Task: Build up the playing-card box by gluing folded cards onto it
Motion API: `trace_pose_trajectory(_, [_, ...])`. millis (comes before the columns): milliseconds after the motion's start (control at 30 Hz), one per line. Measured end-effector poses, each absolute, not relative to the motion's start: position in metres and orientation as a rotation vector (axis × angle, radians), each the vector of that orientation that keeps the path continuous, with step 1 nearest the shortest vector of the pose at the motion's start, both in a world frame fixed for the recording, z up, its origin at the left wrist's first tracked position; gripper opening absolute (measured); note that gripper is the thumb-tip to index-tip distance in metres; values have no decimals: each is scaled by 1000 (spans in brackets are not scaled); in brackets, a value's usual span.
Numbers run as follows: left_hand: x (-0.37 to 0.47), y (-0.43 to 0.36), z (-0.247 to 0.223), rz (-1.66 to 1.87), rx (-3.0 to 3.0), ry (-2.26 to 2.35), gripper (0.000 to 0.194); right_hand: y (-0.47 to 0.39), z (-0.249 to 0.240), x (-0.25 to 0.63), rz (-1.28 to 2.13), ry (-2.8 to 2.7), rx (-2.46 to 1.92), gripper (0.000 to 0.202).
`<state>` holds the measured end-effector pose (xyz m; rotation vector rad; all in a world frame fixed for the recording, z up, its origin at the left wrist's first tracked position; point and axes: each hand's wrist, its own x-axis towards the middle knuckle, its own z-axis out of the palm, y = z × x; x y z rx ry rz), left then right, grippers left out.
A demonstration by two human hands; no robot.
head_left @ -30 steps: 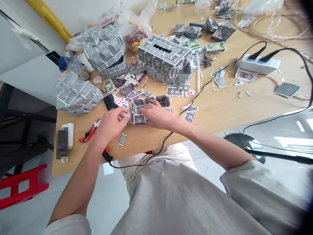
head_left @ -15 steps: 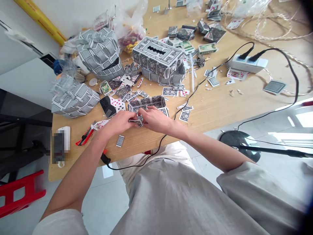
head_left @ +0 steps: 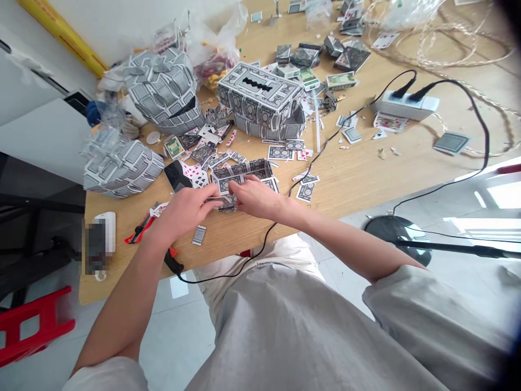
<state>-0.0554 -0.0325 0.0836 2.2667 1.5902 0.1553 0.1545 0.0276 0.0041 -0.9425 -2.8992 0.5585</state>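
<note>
A small open-topped box made of folded playing cards (head_left: 264, 169) rests near the table's front edge. My right hand (head_left: 258, 200) is closed on its near wall, the thumb and fingers bent over the rim. At the box's near left corner, my left hand (head_left: 188, 210) pinches a thin playing card (head_left: 215, 199) between thumb and fingers. Whether that card is loose or joined to the box is hard to see. Below the left hand lies a small folded card piece (head_left: 199, 235). The box's near side is partly hidden by both hands.
A red utility knife (head_left: 140, 228) and a black-handled tool (head_left: 174, 263) with a cord lie at the front left. Behind stand a lidded card box (head_left: 260, 89) and two rounded card baskets (head_left: 163, 89). Loose cards (head_left: 280, 152) and a power strip (head_left: 407, 104) are further right.
My left hand has drawn back a little to the left, away from my right hand, with the card in its pinch. My right hand stays at the box's near wall.
</note>
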Motion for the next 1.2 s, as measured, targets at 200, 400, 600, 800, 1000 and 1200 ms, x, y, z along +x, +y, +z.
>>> trace_pose_trajectory(200, [-74, -81, 113, 714, 2461, 1411, 9, 19, 6, 162, 541, -2803, -700, 30])
trace_pose_trajectory(400, [-71, -140, 76, 871, 2453, 1282, 29, -39, 15, 179, 1462, -1960, -702, 28])
trace_pose_trajectory(600, [-47, -168, 46, 926, 2501, 1297, 30, -71, -4, 180, 2343, -1360, -806, 57])
trace_pose_trajectory(800, [-52, -179, 18, 789, 2444, 1438, 29, -78, -25, 197, 2103, -1482, -995, 42])
trace_pose_trajectory(1000, [-56, -179, -10, 815, 2149, 1781, 7, -90, -32, 204, 1597, -1796, -1186, 25])
trace_pose_trajectory(1200, [-52, -177, -19, 720, 2107, 1943, 25, -103, -46, 196, 1569, -1851, -1177, 26])
